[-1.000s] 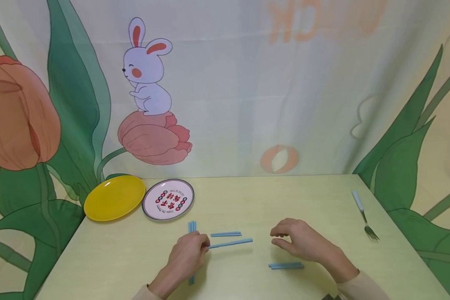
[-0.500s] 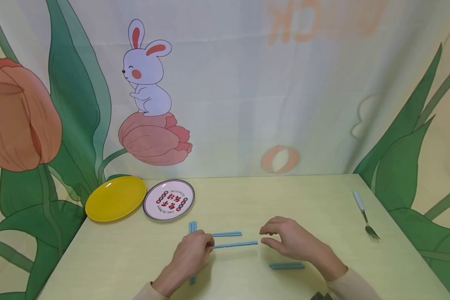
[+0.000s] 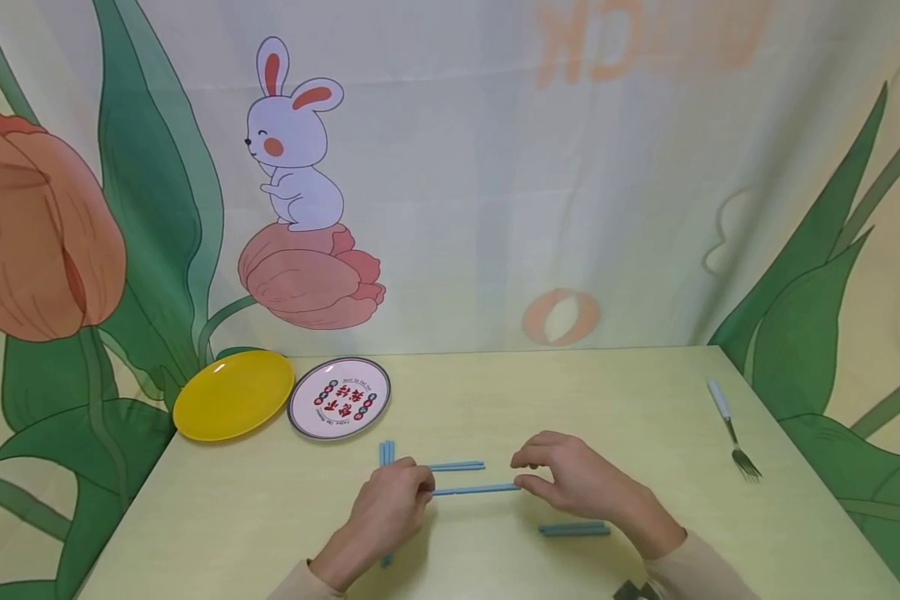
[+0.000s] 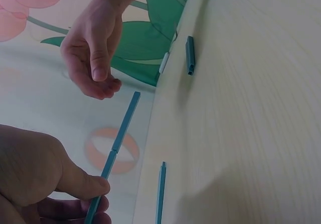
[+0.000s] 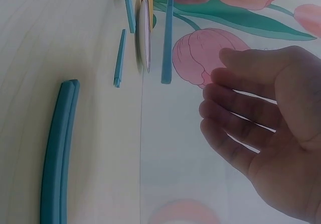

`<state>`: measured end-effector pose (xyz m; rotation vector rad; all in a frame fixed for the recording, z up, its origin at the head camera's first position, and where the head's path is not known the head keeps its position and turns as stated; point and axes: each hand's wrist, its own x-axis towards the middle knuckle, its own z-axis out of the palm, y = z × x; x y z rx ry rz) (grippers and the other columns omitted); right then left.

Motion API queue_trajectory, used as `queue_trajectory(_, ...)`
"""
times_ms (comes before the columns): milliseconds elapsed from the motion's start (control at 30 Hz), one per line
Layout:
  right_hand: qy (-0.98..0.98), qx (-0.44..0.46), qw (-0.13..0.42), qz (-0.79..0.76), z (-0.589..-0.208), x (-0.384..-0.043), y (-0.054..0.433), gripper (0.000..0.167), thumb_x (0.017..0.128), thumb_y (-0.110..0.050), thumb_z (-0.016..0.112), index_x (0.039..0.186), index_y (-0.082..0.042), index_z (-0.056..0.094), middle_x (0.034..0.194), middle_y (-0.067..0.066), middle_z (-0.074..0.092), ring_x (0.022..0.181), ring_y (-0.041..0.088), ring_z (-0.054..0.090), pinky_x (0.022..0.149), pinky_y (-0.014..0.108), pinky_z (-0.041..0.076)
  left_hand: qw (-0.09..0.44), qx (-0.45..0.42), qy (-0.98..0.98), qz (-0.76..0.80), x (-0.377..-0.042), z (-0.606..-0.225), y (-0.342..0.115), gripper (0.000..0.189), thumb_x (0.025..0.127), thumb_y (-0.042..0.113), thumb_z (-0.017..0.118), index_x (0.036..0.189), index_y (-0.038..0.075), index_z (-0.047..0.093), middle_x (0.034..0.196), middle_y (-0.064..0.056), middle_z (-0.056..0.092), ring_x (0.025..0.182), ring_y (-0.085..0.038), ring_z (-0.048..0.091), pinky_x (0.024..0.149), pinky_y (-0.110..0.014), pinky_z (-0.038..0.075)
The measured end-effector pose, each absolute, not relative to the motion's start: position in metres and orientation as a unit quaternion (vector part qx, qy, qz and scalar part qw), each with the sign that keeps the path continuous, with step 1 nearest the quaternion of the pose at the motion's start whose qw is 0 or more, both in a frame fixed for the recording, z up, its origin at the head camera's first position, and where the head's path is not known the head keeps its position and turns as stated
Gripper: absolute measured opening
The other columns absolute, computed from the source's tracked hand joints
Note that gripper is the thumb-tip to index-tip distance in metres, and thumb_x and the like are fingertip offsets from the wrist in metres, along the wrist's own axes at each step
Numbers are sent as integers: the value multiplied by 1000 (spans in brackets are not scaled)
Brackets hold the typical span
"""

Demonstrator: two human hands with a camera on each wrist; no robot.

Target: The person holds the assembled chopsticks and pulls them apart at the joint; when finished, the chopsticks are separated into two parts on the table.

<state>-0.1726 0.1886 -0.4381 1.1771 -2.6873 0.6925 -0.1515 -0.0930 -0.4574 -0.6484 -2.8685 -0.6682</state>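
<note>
My left hand [image 3: 393, 504] pinches one end of a slim blue jointed stick [image 3: 476, 490] between thumb and fingers. The left wrist view shows a seam partway along this stick [image 4: 123, 126], which is held above the table. By its free end is my right hand [image 3: 581, 471], fingers loosely bent and holding nothing; in its wrist view the palm [image 5: 281, 113] and fingers are separate from the stick. Two short blue sticks [image 3: 461, 466] lie side by side just behind, partly hidden by the left hand. Several longer blue sticks [image 3: 387, 452] lie under the left hand.
Another short blue bundle [image 3: 573, 529] lies below the right hand. A yellow plate [image 3: 234, 396] and a white plate with red lettering [image 3: 340, 398] stand at the back left. A fork [image 3: 731, 429] lies at the right edge. A printed curtain [image 3: 450, 208] hangs behind.
My right hand has moved left to the stick's free end. My left hand has shifted slightly right, bringing the stick with it and turning it nearer to level.
</note>
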Motion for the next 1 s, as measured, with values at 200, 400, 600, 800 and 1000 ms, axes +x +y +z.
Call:
queue_trajectory(200,-891,390,49,225,-436,-172,183,16,91,-23,68,105,-14,72,102,-3,70,96,11,64,82,29,53,65,-219,-947,-225,-152,-457,-92,5,83,9,73,80,13,73,72,7,55,65,-6,49,54,-21,40)
queue_trajectory(400,-891,395,46,221,-437,-172,179,17,91,-22,69,105,-14,72,102,-6,69,96,10,64,82,28,54,71,-228,-943,-230,-153,-457,-90,5,83,8,73,80,12,73,72,7,56,66,-6,50,54,-21,41)
queue_trajectory(600,-886,403,45,224,-437,-174,175,17,90,-22,70,105,-14,72,102,-6,69,95,10,64,81,26,54,71,-237,-942,-227,-153,-457,-88,5,84,9,72,81,13,73,73,7,57,67,-6,51,55,-20,41)
queue_trajectory(800,-887,403,37,223,-438,-174,172,17,90,-22,70,105,-14,72,102,-7,69,96,10,64,82,26,53,86,-251,-939,-218,-154,-457,-85,4,84,8,72,82,11,72,73,6,57,67,-8,52,57,-21,42)
queue_trajectory(1000,-885,410,33,219,-439,-174,167,16,90,-21,70,104,-13,73,102,-6,70,96,9,63,82,25,53,91,-259,-938,-210,-154,-456,-82,4,84,9,73,80,11,72,71,7,55,67,-7,48,61,-20,40)
